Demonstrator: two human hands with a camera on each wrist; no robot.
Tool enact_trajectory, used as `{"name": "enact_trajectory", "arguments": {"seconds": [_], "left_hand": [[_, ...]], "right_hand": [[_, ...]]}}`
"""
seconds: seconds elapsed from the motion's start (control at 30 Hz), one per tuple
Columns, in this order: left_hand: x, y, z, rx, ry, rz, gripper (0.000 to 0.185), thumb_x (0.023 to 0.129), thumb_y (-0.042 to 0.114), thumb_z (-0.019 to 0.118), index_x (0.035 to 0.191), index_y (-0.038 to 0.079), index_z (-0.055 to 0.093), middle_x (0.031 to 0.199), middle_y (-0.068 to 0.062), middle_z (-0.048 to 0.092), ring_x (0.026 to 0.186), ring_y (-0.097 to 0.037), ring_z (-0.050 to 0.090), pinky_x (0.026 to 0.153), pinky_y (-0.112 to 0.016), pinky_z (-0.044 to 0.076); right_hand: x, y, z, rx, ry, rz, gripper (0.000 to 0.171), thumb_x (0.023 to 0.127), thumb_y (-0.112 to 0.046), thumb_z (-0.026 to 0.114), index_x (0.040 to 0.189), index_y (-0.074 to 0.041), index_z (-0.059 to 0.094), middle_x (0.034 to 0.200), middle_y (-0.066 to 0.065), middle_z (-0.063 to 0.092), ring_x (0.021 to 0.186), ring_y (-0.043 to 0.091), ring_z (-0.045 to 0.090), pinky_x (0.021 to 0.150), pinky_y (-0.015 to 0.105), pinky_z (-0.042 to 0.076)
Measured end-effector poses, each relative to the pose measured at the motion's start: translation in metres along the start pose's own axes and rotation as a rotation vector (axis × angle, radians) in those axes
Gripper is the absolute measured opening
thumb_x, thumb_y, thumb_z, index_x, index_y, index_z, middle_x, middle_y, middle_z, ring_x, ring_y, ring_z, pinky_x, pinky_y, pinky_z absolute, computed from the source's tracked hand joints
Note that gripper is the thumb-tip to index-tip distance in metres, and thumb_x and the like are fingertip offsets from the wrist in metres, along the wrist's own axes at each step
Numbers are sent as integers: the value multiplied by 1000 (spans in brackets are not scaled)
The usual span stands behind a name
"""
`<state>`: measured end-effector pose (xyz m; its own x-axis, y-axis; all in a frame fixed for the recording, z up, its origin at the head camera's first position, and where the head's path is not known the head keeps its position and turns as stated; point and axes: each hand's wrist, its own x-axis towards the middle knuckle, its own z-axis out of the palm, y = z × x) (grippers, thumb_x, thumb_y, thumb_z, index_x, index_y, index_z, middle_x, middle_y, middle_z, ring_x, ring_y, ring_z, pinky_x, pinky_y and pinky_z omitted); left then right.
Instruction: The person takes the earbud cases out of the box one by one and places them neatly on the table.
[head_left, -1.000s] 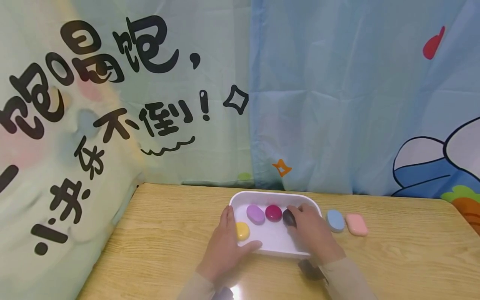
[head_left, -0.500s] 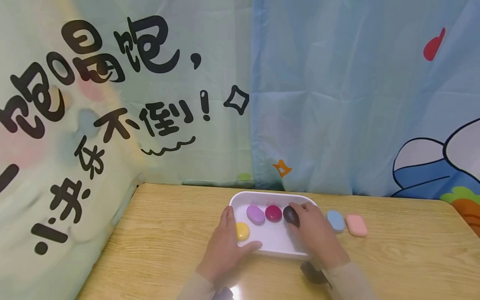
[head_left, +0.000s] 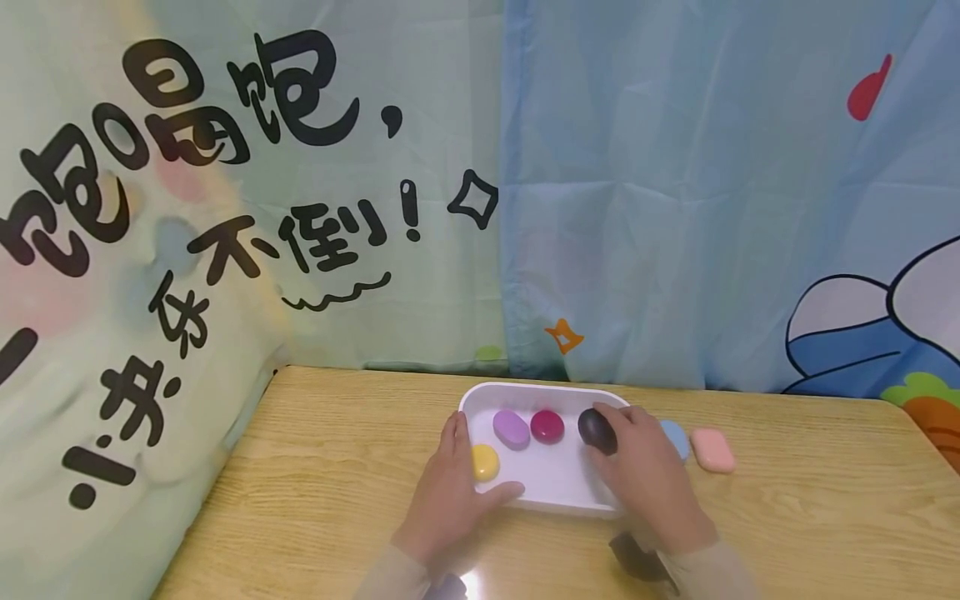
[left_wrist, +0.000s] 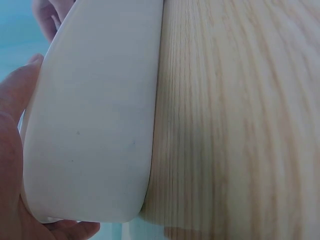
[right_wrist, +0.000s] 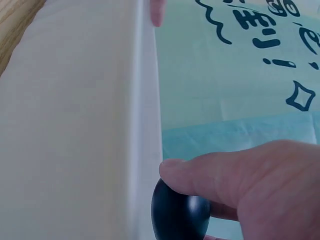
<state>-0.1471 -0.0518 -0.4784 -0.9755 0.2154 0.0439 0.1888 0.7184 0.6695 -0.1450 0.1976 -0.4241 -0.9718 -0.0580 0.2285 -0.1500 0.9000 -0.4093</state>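
Observation:
A shallow white tray (head_left: 540, 492) lies on the table. My left hand (head_left: 450, 492) holds its left end, the thumb along the front rim and the fingers at the left side; the left wrist view shows that hand round the tray's outer wall (left_wrist: 95, 115). With thumb and fingers, my right hand (head_left: 645, 458) pinches a smooth black oval piece (head_left: 597, 430) over the tray's right part. The right wrist view shows the thumb on top of the black oval (right_wrist: 180, 212). Inside the tray sit a purple oval (head_left: 512, 429), a dark red round piece (head_left: 547, 427) and a yellow round piece (head_left: 486, 462).
Right of the tray, on the wooden table (head_left: 322, 467), lie a blue rounded piece (head_left: 677, 437), partly behind my right hand, and a pink square piece (head_left: 713, 450). A printed cloth (head_left: 645, 208) hangs behind the table's back edge.
My right hand has moved a little to the right with the black oval, away from the red piece, and now covers part of the blue piece. My left hand and the tray stay put.

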Motion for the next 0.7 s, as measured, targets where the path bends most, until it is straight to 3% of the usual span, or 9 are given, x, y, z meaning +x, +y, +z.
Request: {"name": "enact_trajectory", "arguments": {"seconds": [0.7], "left_hand": [[0,0,0,-8,-4,-15,120,81,70,69,159,-3,13,165,-19,17,140,-42,40,112,-51,37]], "right_hand": [[-16,4,-25,-14,76,22,55,84,-18,78,132,5,61,112,32,59,102,49,59,89,61,48]]}}
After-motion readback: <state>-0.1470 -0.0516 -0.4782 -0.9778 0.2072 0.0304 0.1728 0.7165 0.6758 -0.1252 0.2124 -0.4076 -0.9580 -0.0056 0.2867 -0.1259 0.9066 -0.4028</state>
